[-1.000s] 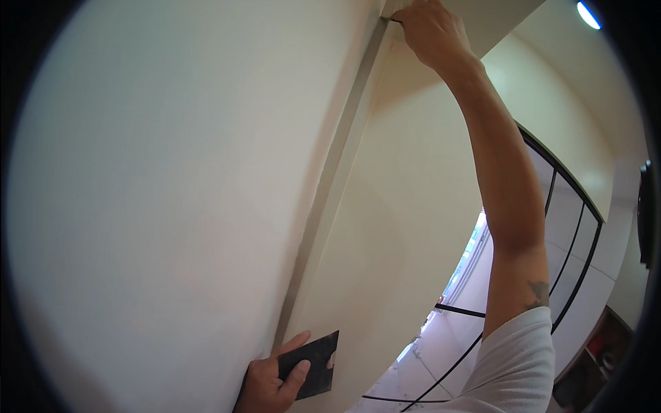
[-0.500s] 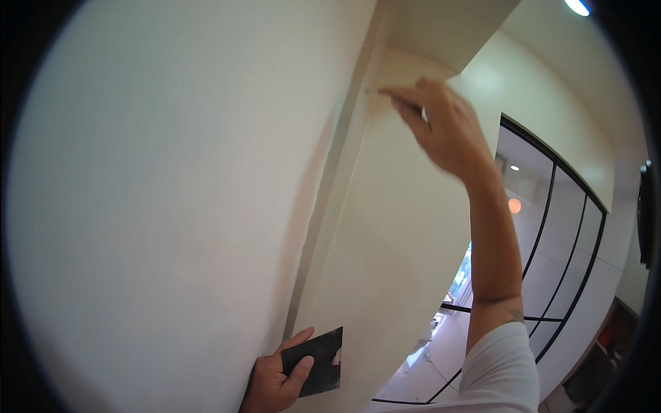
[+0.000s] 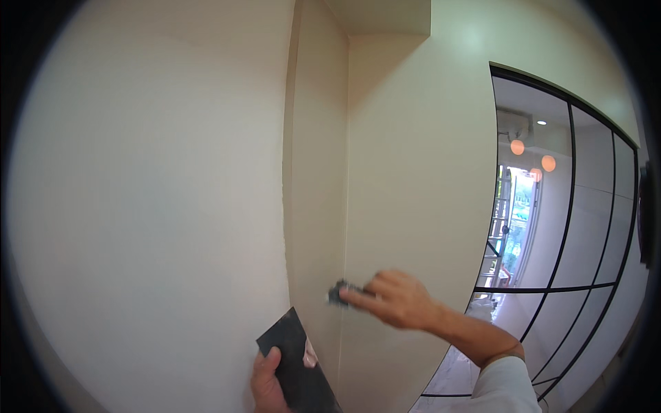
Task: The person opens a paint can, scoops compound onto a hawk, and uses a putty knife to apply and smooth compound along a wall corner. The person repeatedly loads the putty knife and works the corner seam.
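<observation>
In my left hand (image 3: 268, 384), low against the white wall, is a dark flat rectangular plate (image 3: 289, 365), gripped with the thumb over its face. A small pale pinkish patch (image 3: 310, 355) shows at the plate's right side; whether it is filler or something else I cannot tell. My right hand (image 3: 399, 301) reaches in from the right, closed on a small dark flat scraper-like tool (image 3: 338, 293), blurred by motion. That tool is above and to the right of the plate, apart from it, near the wall corner.
The white wall (image 3: 151, 206) fills the left and ends in a rough edge beside a narrow recessed strip (image 3: 317, 179). A cream wall (image 3: 413, 172) adjoins it under a boxed ceiling ledge (image 3: 385, 17). At right stands a black-framed glass partition (image 3: 569, 193); a ladder (image 3: 501, 206) shows beyond.
My right hand has come down from high by the corner to just above the plate. The plate has tilted and shifted slightly left. The view has turned, showing more of the right side.
</observation>
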Demonstrator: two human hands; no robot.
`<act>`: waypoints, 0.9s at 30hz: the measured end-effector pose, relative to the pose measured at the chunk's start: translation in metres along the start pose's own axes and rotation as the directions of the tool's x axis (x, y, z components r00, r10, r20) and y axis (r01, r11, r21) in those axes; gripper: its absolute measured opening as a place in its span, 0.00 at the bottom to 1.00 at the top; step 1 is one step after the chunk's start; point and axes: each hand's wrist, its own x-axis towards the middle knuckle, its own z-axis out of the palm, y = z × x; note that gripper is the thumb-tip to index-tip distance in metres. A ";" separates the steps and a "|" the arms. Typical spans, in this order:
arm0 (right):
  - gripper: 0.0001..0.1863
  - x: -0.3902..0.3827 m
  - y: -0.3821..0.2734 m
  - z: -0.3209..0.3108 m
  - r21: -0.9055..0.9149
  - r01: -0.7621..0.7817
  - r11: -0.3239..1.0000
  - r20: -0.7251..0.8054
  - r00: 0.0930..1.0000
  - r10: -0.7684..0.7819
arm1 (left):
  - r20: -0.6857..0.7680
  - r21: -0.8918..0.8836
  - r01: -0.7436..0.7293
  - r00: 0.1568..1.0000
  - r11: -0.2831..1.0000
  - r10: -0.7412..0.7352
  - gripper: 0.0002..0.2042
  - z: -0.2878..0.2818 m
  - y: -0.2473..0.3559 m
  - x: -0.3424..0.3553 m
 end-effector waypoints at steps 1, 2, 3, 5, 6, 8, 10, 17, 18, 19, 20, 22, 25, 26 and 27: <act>0.26 0.010 0.015 0.006 -0.036 -0.004 0.999 -0.064 0.998 0.002 | 0.213 0.009 -0.101 0.972 0.995 0.097 0.25 0.000 0.008 0.001; 0.24 0.025 0.031 0.012 -0.015 -0.106 0.994 -0.185 0.978 0.101 | 0.237 0.051 -0.186 0.957 0.981 0.169 0.24 -0.001 0.015 0.003; 0.22 0.046 0.050 0.020 0.024 -0.185 0.982 -0.330 0.926 0.182 | 0.264 0.090 -0.270 0.935 0.959 0.239 0.24 -0.003 0.021 0.008; 0.23 0.100 0.092 0.032 0.016 -0.228 0.974 -0.542 0.816 0.200 | 0.226 0.152 -0.322 0.932 0.934 0.285 0.26 -0.005 0.026 0.011; 0.22 0.129 0.109 0.039 0.001 -0.223 0.975 -0.619 0.766 0.176 | 0.240 0.156 -0.336 0.925 0.929 0.294 0.26 -0.007 0.027 0.012; 0.21 0.178 0.134 0.048 -0.025 -0.261 0.965 -0.688 0.705 0.173 | 0.245 0.135 -0.338 0.922 0.931 0.299 0.26 -0.014 0.031 0.013; 0.20 0.213 0.150 0.055 -0.062 -0.309 0.949 -0.707 0.685 0.177 | 0.223 0.219 -0.324 0.935 0.920 0.276 0.27 -0.023 0.035 0.014; 0.18 0.266 0.182 0.045 -0.084 -0.394 0.915 -0.699 0.678 0.227 | 0.247 0.217 -0.296 0.939 0.930 0.241 0.30 -0.049 0.030 0.015; 0.18 0.274 0.188 0.041 -0.086 -0.384 0.919 -0.703 0.677 0.217 | 0.265 0.248 -0.267 0.943 0.931 0.200 0.30 -0.050 0.031 0.016; 0.18 0.282 0.195 0.036 -0.087 -0.377 0.922 -0.705 0.678 0.210 | 0.282 0.279 -0.238 0.946 0.930 0.157 0.30 -0.050 0.031 0.017; 0.19 0.290 0.201 0.031 -0.089 -0.369 0.925 -0.711 0.674 0.200 | 0.298 0.309 -0.208 0.948 0.928 0.114 0.30 -0.050 0.032 0.018; 0.19 0.305 0.212 0.022 -0.077 -0.373 0.925 -0.710 0.672 0.212 | 0.227 0.337 -0.223 0.962 0.915 0.151 0.32 -0.048 0.033 0.015; 0.19 0.326 0.226 0.006 -0.064 -0.368 0.927 -0.702 0.677 0.221 | 0.183 0.373 -0.232 0.968 0.898 0.175 0.34 -0.043 0.034 0.010; 0.19 0.333 0.229 0.003 -0.066 -0.352 0.934 -0.705 0.679 0.205 | 0.180 0.384 -0.235 0.967 0.893 0.177 0.34 -0.043 0.035 0.010; 0.19 0.340 0.234 -0.002 -0.060 -0.352 0.934 -0.703 0.679 0.210 | 0.175 0.385 -0.219 0.971 0.896 0.162 0.34 -0.042 0.035 0.009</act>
